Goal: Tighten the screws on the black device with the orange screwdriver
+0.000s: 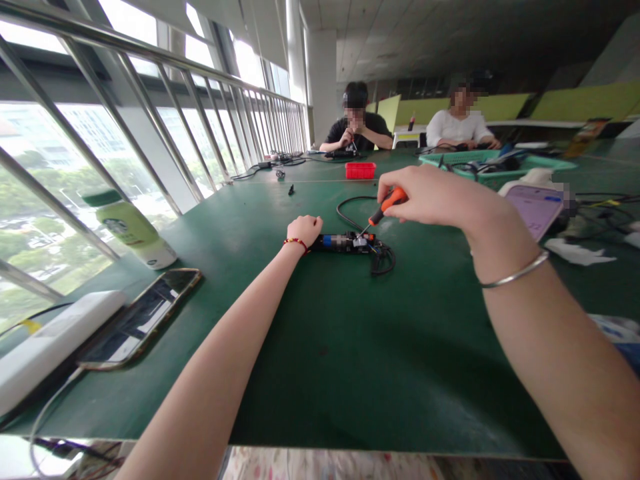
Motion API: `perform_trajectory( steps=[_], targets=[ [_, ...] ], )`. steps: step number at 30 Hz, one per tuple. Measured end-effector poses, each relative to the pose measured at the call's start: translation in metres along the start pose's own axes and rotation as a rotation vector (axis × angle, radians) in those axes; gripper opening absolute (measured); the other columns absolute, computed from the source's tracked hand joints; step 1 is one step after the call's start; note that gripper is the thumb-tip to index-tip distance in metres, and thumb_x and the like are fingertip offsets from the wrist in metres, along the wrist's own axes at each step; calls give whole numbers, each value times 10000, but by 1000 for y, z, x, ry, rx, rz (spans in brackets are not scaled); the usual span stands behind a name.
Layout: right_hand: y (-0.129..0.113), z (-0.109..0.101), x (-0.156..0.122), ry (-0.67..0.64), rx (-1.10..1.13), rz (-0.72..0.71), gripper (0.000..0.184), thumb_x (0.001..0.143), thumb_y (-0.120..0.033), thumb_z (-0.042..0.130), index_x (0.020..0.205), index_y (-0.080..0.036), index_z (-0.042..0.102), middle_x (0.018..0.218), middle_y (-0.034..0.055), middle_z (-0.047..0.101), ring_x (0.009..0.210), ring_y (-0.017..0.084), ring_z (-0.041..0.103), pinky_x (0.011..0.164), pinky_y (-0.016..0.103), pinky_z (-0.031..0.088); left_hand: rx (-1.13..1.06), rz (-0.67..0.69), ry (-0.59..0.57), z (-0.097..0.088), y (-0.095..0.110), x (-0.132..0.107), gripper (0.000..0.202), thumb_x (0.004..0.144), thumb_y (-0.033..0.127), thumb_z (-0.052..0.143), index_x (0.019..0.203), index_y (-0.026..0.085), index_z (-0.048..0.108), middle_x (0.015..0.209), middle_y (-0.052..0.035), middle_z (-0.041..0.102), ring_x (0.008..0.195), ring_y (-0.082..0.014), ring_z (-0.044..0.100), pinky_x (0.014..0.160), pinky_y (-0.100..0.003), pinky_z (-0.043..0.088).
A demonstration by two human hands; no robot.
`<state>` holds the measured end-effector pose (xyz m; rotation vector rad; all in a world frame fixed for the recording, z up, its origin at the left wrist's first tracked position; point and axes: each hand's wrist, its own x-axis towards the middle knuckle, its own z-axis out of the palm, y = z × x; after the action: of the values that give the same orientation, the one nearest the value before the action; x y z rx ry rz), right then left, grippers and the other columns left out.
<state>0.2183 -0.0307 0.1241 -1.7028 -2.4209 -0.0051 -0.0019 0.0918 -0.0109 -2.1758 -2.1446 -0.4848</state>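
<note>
My right hand [407, 190] grips a screwdriver [383, 208] with an orange and black handle, tilted so its shaft points down and to the left. The screwdriver's tip meets the opened right part of a black cylindrical device [345, 243], where small parts and wires lie bare. Closed around the device's left end is my left hand [305, 231], pressing it down on the green table [320, 360]. A black cable [384, 267] curls beside the device's right end. The exact spot under the tip is too small to make out.
A red tray [360, 171] and a green basket [480, 175] with cables sit farther back. On the left are a bottle [130, 227], a phone [143, 320] and a power strip [60, 340]. Another phone [534, 207] stands at right. Two people sit across the table.
</note>
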Motion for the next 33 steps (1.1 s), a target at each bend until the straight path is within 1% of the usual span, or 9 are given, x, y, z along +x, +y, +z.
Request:
perform_trajectory(
  steps=[3, 5, 9, 12, 19, 23, 27, 30, 33],
  targets=[
    [-6, 0, -3, -57, 33, 53, 346, 838, -497, 498, 777, -181, 623, 585, 42, 649, 555, 182, 623, 585, 307, 427, 4, 1, 3, 0, 1, 0, 503, 926, 382, 278, 923, 156, 727, 900, -131, 706, 897, -254, 658, 790, -320, 494],
    [-8, 0, -4, -64, 24, 81, 403, 858, -522, 447, 743, -172, 611, 529, 39, 626, 516, 174, 609, 575, 306, 427, 4, 1, 2, 0, 1, 0, 505, 925, 382, 275, 925, 157, 727, 904, -132, 706, 897, -256, 658, 789, -322, 495],
    [-1, 0, 1, -14, 7, 0, 179, 800, -359, 567, 871, -205, 623, 749, 38, 696, 628, 180, 641, 573, 285, 416, 3, -1, -2, 1, 0, 1, 505, 924, 395, 277, 930, 167, 728, 899, -125, 706, 896, -253, 658, 790, -321, 496],
    [3, 0, 3, 11, -42, -65, 162, 767, -291, 601, 915, -236, 639, 873, 40, 698, 700, 196, 646, 587, 288, 407, 4, -2, -2, 2, -1, 2, 508, 924, 403, 276, 936, 172, 728, 894, -120, 708, 899, -246, 656, 795, -312, 494],
    [-7, 1, -5, -68, 58, 42, 387, 879, -509, 428, 855, -181, 631, 554, 35, 637, 525, 179, 610, 576, 305, 420, 1, 3, 1, 1, 0, 1, 511, 922, 394, 269, 924, 171, 729, 896, -120, 711, 882, -245, 657, 782, -308, 494],
    [-2, 2, -2, -13, 55, -20, 273, 816, -426, 557, 952, -213, 662, 810, 58, 709, 706, 209, 647, 624, 305, 430, 1, 3, 0, 1, -1, 0, 506, 922, 403, 276, 928, 177, 729, 896, -118, 711, 892, -242, 656, 785, -304, 492],
    [2, 3, 2, 79, 10, -83, 374, 773, -372, 610, 1117, -232, 646, 1022, 74, 696, 888, 249, 635, 693, 318, 433, -1, 4, -3, 1, -1, 0, 510, 925, 407, 271, 920, 181, 729, 894, -114, 710, 883, -238, 657, 783, -305, 492],
    [-2, 5, 4, 17, 89, -14, 386, 830, -474, 530, 1057, -187, 653, 813, 77, 707, 725, 216, 645, 649, 312, 436, 0, 2, -2, 0, 1, 0, 510, 926, 406, 272, 920, 177, 727, 899, -117, 708, 886, -242, 658, 784, -309, 492],
    [-7, 8, 6, 16, 150, 44, 505, 894, -581, 344, 920, -178, 647, 619, 57, 650, 573, 184, 604, 604, 308, 419, 3, -1, -3, -1, 2, -1, 504, 925, 402, 275, 929, 175, 725, 907, -119, 708, 892, -242, 657, 786, -310, 491]
  ],
)
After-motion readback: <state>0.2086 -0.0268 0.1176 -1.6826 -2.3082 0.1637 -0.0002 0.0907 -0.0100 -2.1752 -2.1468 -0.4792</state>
